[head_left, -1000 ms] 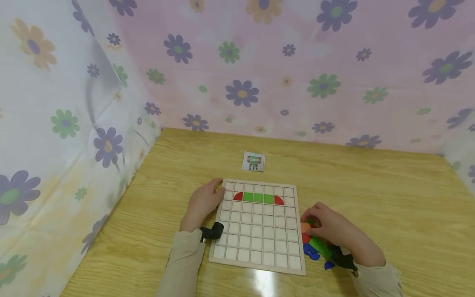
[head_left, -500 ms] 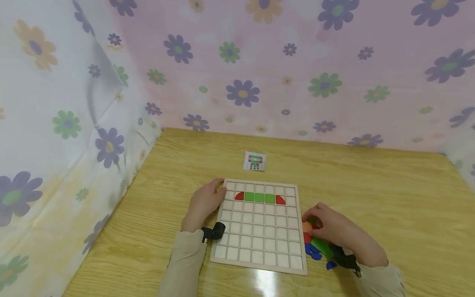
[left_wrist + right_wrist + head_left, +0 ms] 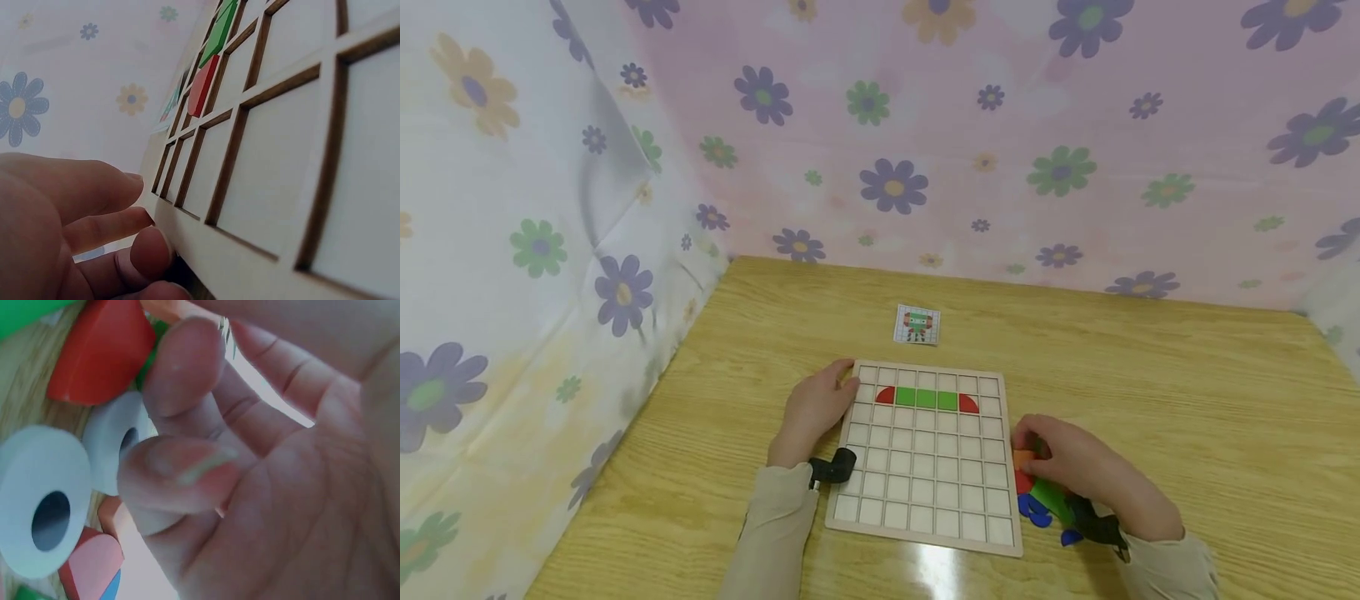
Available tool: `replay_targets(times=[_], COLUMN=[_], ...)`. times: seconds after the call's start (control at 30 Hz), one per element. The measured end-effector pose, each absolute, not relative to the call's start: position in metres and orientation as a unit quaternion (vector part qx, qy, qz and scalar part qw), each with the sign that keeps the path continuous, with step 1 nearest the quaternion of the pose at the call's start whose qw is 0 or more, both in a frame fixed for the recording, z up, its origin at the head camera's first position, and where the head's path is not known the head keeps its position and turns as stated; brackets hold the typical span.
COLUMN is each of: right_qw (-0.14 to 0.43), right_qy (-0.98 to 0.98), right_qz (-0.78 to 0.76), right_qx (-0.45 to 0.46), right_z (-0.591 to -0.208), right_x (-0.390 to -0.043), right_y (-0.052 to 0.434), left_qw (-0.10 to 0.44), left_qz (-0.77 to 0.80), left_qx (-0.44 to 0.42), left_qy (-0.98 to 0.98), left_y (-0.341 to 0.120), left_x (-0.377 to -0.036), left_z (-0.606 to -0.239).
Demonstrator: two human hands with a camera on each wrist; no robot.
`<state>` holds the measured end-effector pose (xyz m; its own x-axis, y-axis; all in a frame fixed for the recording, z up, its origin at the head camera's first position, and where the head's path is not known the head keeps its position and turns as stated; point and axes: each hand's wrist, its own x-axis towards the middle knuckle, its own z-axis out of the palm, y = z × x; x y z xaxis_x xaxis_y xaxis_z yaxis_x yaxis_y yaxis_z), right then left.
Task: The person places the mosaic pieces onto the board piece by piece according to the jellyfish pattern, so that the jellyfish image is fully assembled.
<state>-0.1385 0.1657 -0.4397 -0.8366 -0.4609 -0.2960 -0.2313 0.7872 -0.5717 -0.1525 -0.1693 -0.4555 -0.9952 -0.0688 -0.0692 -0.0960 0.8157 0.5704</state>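
Resting against the left edge of the wooden grid board, the left hand has its fingertips curled under and against the board's rim, steadying it; the right hand lies over a pile of coloured pieces just beside the board's right edge, fingers bent down among them, though whether it has actually pinched one cannot be told; the right wrist view shows white ring pieces and a red piece under the fingers; on the board, a row of green squares sits between two red quarter-rounds; a small picture card lies on the table beyond it
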Motion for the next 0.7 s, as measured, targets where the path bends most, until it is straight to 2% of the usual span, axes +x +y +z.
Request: replay_targets(times=[0.27, 0.7], right_qw=[0.183, 0.15], right_qy=[0.917, 0.932], right_qz=[-0.261, -0.27], right_qx=[-0.238, -0.19], right_z=[-0.436, -0.4349], right_x=[-0.1357, -0.1398], right_y=[0.1619, 0.161], left_qw=[0.024, 0.025], left_qz=[0.296, 0.296], left_qx=[-0.042, -0.038], left_qy=[0.954, 0.954], left_y=[-0.1682, -0.1705], left_x=[-0.152, -0.1527], left_z=[-0.4562, -0.4564])
